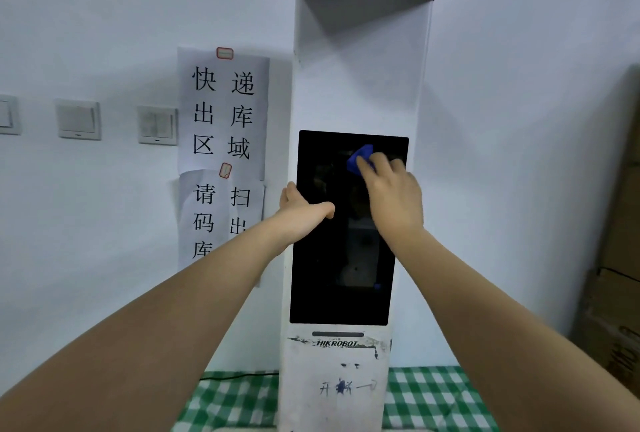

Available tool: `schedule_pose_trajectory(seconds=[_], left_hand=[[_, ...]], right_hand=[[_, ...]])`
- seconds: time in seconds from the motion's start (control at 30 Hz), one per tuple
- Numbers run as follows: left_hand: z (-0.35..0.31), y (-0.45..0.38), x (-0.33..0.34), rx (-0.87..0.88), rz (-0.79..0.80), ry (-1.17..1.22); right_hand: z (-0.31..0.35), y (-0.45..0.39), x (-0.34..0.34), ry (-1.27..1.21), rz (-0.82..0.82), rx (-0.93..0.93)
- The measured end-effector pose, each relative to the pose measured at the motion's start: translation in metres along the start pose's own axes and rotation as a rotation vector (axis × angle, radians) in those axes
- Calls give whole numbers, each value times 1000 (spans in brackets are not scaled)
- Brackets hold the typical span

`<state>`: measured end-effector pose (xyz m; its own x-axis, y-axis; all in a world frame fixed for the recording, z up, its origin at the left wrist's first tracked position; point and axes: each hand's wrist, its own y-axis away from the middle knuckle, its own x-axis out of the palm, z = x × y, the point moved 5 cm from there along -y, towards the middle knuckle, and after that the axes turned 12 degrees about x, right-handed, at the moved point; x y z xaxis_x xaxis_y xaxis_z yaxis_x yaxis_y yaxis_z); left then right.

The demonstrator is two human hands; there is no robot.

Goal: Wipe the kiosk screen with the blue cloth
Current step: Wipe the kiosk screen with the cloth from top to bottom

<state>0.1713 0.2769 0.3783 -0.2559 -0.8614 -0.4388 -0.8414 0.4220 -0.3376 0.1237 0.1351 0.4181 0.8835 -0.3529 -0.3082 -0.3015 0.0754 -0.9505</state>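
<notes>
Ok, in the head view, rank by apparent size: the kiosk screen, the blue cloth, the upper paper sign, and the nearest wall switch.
1. kiosk screen, clearly largest.
2. upper paper sign.
3. wall switch.
4. blue cloth, though the right hand covers part of it, so its full size is uncertain against the switch.

blue cloth (360,158) mostly under right hand (394,196), kiosk (360,85) top cropped

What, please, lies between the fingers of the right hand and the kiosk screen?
In the head view, the blue cloth lies between them: the right hand presses it against the upper part of the dark kiosk screen.
</notes>
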Motion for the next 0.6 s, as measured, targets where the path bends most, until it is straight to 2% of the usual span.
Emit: schedule_pose_trajectory(seconds=[0.07,0.13,0.27,0.33,0.4,0.53,0.6], left_hand=[[-1,0,0,3,-4,-3],[-2,0,-1,2,-5,-10],[-3,2,0,-1,1,-10],[-2,3,0,-5,1,-2],[-2,2,0,-8,-4,2],[-3,2,0,-8,-12,1],[-3,3,1,-8,-8,-6]], right_hand=[[1,7,-1,37,34,-143],[-6,1,-3,84,67,-175],[-18,-15,-7,20,20,100],[-11,-9,-4,-50,9,145],[-4,2,1,-48,33,93],[-7,7,-3,51,111,-129],[-17,-5,-6,101,117,-111]])
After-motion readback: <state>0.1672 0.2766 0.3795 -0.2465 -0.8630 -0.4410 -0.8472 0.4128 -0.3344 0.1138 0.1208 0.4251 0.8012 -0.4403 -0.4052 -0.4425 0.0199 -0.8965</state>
